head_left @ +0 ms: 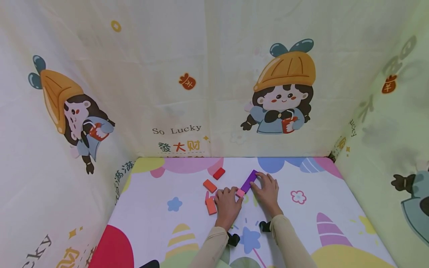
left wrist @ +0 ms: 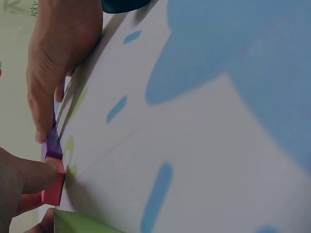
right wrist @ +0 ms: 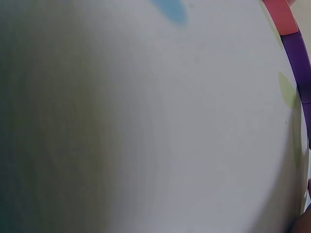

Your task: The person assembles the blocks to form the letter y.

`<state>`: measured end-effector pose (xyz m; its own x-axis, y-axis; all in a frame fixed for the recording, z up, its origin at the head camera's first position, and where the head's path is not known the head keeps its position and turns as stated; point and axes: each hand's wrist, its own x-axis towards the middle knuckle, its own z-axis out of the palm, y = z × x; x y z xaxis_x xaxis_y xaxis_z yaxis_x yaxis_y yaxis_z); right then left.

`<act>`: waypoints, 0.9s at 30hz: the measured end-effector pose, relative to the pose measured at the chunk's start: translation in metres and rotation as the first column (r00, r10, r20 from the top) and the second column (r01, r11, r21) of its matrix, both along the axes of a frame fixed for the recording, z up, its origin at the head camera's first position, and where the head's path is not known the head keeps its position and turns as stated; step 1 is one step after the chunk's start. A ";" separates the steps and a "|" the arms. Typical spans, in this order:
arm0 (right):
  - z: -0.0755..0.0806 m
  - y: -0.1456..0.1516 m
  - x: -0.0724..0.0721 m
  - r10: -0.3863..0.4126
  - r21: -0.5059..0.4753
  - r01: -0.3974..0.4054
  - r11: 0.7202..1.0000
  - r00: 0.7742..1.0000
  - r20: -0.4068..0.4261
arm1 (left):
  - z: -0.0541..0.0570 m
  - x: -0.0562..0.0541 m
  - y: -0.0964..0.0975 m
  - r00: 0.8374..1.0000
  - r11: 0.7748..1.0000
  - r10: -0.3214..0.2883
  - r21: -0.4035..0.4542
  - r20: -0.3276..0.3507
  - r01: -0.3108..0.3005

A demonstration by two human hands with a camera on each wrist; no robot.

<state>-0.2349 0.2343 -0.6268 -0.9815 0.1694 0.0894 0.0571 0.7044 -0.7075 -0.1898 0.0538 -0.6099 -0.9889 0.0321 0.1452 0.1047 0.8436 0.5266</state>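
Observation:
A small pink block (head_left: 240,192) lies end to end with a row of purple blocks (head_left: 249,181) on the printed cloth. My left hand (head_left: 228,206) pinches the pink block, its thumb on the near face and a finger behind in the left wrist view. At the row's far end, my right hand (head_left: 267,190) grips the purple blocks between thumb and fingers. A seam between two purple blocks (right wrist: 295,60) shows in the right wrist view, where most of that hand is out of frame. Below the left fingers, a green piece (left wrist: 80,222) peeks in.
Left of the left hand lie a red block (head_left: 219,173), an orange block (head_left: 209,185) and another orange block (head_left: 210,206) close beside the hand. Printed cloth walls (head_left: 221,93) stand behind and on both sides of the table (head_left: 151,219). A black object (head_left: 149,264) pokes in at the front edge.

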 end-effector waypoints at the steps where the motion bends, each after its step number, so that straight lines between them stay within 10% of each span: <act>1: 0.000 0.000 0.000 0.001 -0.001 -0.001 1.000 1.000 0.000 | -0.001 0.000 0.000 1.000 1.000 0.000 -0.002 -0.002 0.000; 14: -0.004 -0.001 0.001 -0.007 0.013 0.007 1.000 1.000 0.004 | -0.007 0.003 -0.006 1.000 0.997 -0.017 0.070 0.010 0.016; 27: -0.002 0.000 0.000 -0.009 -0.003 0.009 1.000 1.000 -0.007 | 0.003 0.039 -0.025 0.997 0.994 -0.073 0.080 0.008 0.072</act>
